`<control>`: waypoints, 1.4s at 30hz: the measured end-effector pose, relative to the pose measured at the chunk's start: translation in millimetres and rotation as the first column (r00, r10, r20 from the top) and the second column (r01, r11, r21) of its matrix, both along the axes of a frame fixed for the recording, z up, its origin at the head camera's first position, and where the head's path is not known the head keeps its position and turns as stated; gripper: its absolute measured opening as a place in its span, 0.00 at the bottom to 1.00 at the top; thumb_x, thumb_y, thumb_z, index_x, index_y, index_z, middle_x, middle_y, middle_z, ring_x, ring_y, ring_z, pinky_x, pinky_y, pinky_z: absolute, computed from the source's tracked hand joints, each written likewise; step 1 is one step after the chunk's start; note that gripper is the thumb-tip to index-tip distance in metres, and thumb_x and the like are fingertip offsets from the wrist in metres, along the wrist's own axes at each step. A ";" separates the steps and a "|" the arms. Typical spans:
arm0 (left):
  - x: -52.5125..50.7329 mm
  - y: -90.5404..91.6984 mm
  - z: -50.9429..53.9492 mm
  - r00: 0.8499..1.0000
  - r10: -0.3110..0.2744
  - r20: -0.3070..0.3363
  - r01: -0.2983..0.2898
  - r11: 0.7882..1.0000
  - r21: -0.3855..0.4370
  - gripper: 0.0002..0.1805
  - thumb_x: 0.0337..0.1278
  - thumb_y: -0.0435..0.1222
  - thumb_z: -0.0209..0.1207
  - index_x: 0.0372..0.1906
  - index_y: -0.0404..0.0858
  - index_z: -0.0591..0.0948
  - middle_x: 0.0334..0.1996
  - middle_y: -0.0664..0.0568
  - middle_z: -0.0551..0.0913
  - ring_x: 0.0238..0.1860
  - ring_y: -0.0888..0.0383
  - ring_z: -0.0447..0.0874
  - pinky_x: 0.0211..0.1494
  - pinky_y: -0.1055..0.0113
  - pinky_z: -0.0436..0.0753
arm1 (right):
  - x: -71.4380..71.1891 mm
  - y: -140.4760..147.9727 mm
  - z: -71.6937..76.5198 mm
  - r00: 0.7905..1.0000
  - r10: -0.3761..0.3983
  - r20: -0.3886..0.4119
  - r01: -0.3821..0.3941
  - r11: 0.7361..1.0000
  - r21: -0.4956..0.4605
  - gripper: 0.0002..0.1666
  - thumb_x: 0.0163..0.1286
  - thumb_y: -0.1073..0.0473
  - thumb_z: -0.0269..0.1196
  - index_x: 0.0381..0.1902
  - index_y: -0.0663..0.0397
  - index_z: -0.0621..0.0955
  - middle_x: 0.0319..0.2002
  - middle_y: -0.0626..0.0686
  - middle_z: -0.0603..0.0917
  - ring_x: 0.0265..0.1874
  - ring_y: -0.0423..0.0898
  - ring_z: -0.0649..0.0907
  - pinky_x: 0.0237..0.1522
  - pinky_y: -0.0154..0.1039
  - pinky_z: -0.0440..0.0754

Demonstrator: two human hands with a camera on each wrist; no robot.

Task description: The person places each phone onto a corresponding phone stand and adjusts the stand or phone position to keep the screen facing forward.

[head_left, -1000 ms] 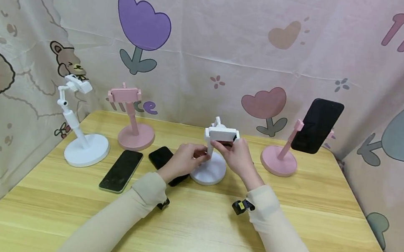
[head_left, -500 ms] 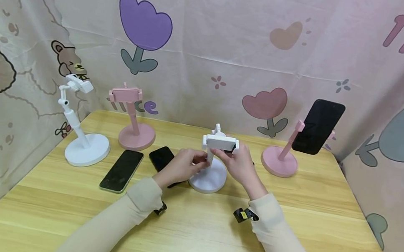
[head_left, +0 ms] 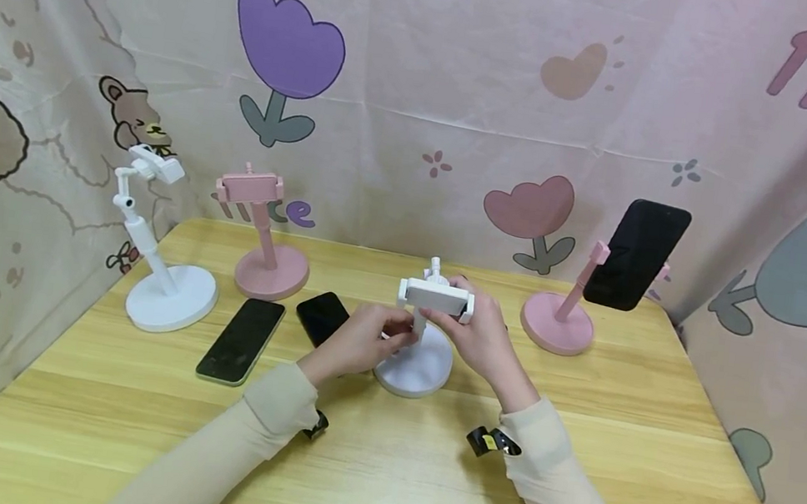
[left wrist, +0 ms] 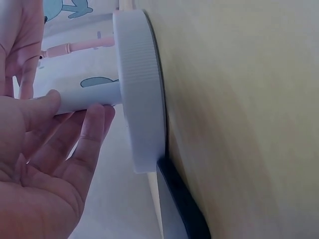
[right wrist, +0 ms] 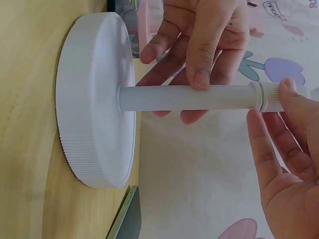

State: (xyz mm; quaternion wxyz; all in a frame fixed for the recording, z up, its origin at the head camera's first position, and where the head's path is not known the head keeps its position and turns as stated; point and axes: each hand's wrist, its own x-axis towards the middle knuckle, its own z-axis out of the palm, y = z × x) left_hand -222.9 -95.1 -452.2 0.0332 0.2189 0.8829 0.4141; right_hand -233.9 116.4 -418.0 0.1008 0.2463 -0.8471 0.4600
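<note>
A white phone stand has its round base on the table, with its white clamp head on top facing the person. My left hand pinches the lower part of the pole between thumb and fingers; the left wrist view shows that thumb on the white pole. Higher up, my right hand grips behind the clamp. In the right wrist view its thumb and fingers hold the ribbed collar at the top of the pole. The clamp holds no phone.
Left of the hands are another white stand, a pink stand and a dark phone lying flat. A black phone lies partly under the left hand. At right, a pink stand holds an upright phone.
The white stand's base and clamp head have moved toward the person, and both hands have come along with them. The clamp head appears lower and slightly turned.
</note>
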 end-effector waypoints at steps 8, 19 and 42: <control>2.0 -0.8 -0.7 1.000 -0.005 -0.009 0.005 1.000 0.001 0.10 0.76 0.35 0.64 0.55 0.42 0.90 0.51 0.48 0.92 0.52 0.51 0.91 0.52 0.59 0.92 | 3.1 0.6 -0.2 1.000 -0.017 0.012 0.017 1.000 0.006 0.21 0.68 0.60 0.77 0.55 0.57 0.83 0.49 0.58 0.91 0.48 0.54 0.89 0.51 0.54 0.89; 3.3 -1.7 -0.5 1.000 0.017 -0.003 -0.018 1.000 -0.018 0.11 0.77 0.36 0.64 0.57 0.43 0.90 0.53 0.49 0.92 0.54 0.51 0.91 0.55 0.57 0.92 | 3.7 0.3 0.1 1.000 -0.009 0.015 0.009 1.000 0.004 0.20 0.68 0.59 0.77 0.54 0.56 0.83 0.49 0.58 0.92 0.48 0.54 0.90 0.50 0.52 0.89; 5.2 -11.8 18.0 1.000 -0.009 0.010 0.009 0.999 -0.044 0.16 0.75 0.36 0.66 0.62 0.46 0.88 0.51 0.53 0.92 0.51 0.56 0.90 0.57 0.58 0.90 | -14.2 25.5 -7.1 0.988 0.023 0.151 -0.041 0.992 0.116 0.43 0.63 0.57 0.81 0.72 0.54 0.75 0.58 0.61 0.87 0.51 0.58 0.88 0.55 0.59 0.89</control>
